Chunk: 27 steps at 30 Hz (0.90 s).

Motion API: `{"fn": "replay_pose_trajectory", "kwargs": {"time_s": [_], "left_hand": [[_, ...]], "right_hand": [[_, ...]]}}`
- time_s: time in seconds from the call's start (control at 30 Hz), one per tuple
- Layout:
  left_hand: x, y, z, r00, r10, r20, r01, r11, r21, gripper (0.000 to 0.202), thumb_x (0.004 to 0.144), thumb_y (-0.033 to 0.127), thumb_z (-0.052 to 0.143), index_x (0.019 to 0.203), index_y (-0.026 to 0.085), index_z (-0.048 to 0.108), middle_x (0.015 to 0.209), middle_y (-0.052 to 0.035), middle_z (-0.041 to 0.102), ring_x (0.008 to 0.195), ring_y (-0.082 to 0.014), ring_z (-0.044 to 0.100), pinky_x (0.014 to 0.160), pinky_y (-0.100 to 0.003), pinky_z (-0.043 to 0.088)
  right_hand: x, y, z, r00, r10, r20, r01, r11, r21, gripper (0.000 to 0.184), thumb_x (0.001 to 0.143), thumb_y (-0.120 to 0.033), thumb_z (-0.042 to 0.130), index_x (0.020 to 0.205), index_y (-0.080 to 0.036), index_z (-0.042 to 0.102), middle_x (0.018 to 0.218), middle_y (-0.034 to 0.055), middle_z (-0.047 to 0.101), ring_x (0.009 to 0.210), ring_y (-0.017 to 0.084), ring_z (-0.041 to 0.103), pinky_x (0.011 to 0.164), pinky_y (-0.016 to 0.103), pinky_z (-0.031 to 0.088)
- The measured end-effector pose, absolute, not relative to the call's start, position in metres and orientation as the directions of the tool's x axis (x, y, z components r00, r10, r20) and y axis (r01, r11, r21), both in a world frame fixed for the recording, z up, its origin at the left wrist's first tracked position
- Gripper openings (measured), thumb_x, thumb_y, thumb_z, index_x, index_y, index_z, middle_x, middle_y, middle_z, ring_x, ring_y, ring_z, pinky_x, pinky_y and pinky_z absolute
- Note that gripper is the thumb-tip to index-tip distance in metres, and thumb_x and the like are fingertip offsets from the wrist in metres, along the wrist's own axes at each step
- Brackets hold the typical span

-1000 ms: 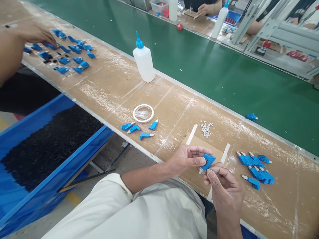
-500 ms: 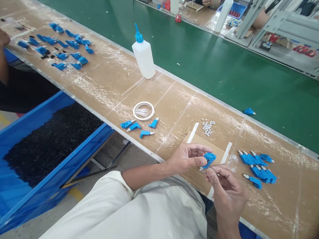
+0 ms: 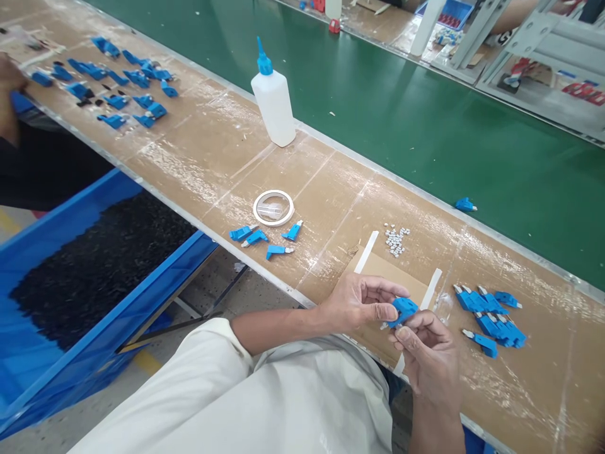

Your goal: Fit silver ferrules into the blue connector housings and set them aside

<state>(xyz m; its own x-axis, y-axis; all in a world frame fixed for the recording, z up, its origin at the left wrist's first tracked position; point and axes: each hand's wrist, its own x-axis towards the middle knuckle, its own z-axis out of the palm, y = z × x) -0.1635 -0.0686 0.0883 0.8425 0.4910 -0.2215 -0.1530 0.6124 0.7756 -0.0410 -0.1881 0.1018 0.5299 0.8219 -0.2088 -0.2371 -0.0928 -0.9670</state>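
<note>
My left hand grips a small blue plastic part between thumb and fingers, above a cardboard sheet on the bench. My right hand is closed at the part's near right edge, thumb and forefinger pinched against it. Whether something tiny is also between those fingertips is hidden. Beyond my hands lies a scatter of tiny pale grey pieces. To the right rests a cluster of similar blue parts with whitish tips; several more blue parts lie to the left, beside a white tape roll.
A white squeeze bottle with a blue nozzle stands near the green conveyor belt. One blue part sits on the belt's edge. At left are more blue parts, a co-worker's hand and a blue bin of black pieces.
The blue part has shifted slightly right and tilted in my left hand. My right fingertips have come up against it, and my right hand has moved a little left.
</note>
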Motion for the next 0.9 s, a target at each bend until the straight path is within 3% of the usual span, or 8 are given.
{"fn": "replay_pose_trajectory", "kwargs": {"time_s": [0.17, 0.5, 0.9], "left_hand": [[-0.162, -0.072, 0.099, 0.872, 0.432, -0.231, -0.12, 0.646, 0.754, 0.063, 0.062, 0.056, 0.089, 0.105, 0.013, 0.078, 0.091, -0.0107, 0.075, 0.08, -0.0166, 0.067, 0.076, -0.027, 0.052], [-0.16, -0.077, 0.108, 0.886, 0.413, -0.21, -0.132, 0.659, 0.74, 0.06, 0.063, 0.054, 0.089, 0.107, 0.014, 0.078, 0.09, -0.0086, 0.075, 0.078, -0.0143, 0.067, 0.076, -0.026, 0.053], [-0.159, -0.079, 0.104, 0.89, 0.415, -0.191, -0.126, 0.625, 0.77, 0.059, 0.066, 0.052, 0.088, 0.109, 0.014, 0.077, 0.099, -0.0115, 0.078, 0.087, -0.0163, 0.072, 0.082, -0.025, 0.054]], "right_hand": [[-0.039, -0.186, 0.104, 0.486, 0.837, -0.251, -0.355, -0.074, -0.932, 0.034, 0.059, -0.04, 0.095, 0.069, -0.023, 0.068, 0.053, -0.0043, 0.061, 0.041, 0.011, 0.056, 0.041, 0.022, 0.049], [-0.041, -0.188, 0.106, 0.423, 0.868, -0.262, -0.515, -0.007, -0.857, 0.03, 0.057, -0.033, 0.096, 0.073, -0.022, 0.074, 0.056, -0.0032, 0.064, 0.042, 0.007, 0.053, 0.041, 0.015, 0.049], [-0.04, -0.191, 0.1, 0.437, 0.827, -0.353, -0.569, -0.05, -0.821, 0.042, 0.046, -0.03, 0.099, 0.069, -0.02, 0.066, 0.058, -0.0046, 0.063, 0.043, 0.006, 0.052, 0.041, 0.015, 0.049]]}}
